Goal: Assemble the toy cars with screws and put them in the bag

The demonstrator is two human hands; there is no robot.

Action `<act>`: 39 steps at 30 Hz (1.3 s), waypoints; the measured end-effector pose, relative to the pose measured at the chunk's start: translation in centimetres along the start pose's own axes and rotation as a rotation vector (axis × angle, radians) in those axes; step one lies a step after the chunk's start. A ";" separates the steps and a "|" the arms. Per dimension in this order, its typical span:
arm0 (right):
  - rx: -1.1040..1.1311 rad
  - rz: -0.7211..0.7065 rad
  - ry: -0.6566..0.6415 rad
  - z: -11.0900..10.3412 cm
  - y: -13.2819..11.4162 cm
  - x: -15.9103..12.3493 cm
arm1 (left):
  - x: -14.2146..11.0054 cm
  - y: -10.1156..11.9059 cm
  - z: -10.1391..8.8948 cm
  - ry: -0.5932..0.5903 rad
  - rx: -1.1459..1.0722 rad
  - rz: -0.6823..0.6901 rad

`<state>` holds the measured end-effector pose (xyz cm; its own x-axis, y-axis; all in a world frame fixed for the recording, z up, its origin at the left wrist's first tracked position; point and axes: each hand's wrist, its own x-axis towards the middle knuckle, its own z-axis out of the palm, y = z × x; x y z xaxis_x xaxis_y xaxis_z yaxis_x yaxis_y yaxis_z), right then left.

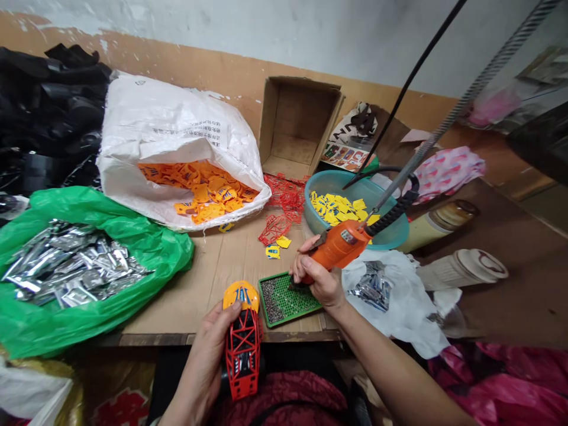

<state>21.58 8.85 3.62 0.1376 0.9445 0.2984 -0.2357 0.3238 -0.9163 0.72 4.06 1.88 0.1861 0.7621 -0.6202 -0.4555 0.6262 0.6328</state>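
Observation:
My left hand (pixel 214 334) is closed around a toy car body (pixel 243 343) with a red lattice frame, black parts inside and an orange-yellow front piece. The thumb presses on that front piece near its blue marking. My right hand (pixel 320 278) grips an orange electric screwdriver (pixel 341 245), which hangs from a coiled spring and a black cable. Its tip points down over a green perforated tray (pixel 290 319), where small metal screws (pixel 273 303) are heaped at the left side. The exact tip is hidden by my fingers.
At left, a green bag (pixel 166 254) holds silver parts; behind it, a white sack (pixel 177 118) holds orange pieces. A teal basin (pixel 390 236) with yellow pieces, red frames (pixel 286 201), a cardboard box (pixel 299 124), a white plastic bag (pixel 412 296) and two bottle-like containers (pixel 457 269) stand around.

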 end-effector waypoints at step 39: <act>0.313 0.001 -0.201 7.9 -3.2 1.9 | -0.3 -0.6 0.2 -0.137 -0.078 0.083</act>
<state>15.00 10.02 9.20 -0.0472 0.9269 0.3724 -0.5224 0.2949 -0.8001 1.13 3.50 1.82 0.2594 0.8291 -0.4952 -0.5395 0.5497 0.6378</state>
